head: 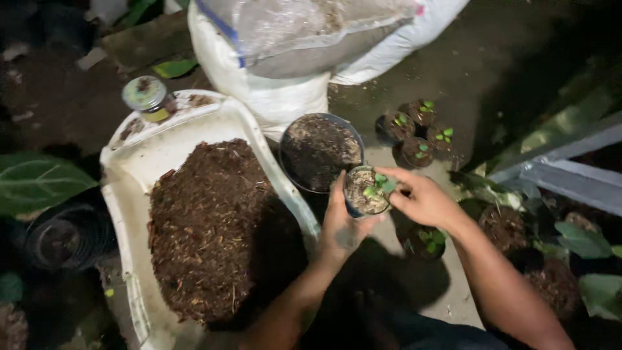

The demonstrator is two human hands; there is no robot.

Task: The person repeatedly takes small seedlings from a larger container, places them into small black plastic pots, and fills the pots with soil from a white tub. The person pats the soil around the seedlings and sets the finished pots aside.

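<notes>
While two hands steady one small pot (366, 191), four seedling pots (420, 151) stand nearby.

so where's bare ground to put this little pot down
Bare concrete lies in front of the sack, right of the big soil pot and below the four seedling pots. More lies near the right forearm, by the lone seedling pot. The tub is heaped; the right edge is crowded with plants.

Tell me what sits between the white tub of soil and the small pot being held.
A dark round pot of soil sits beside the white tub, just above the left hand, in the head view.
</notes>
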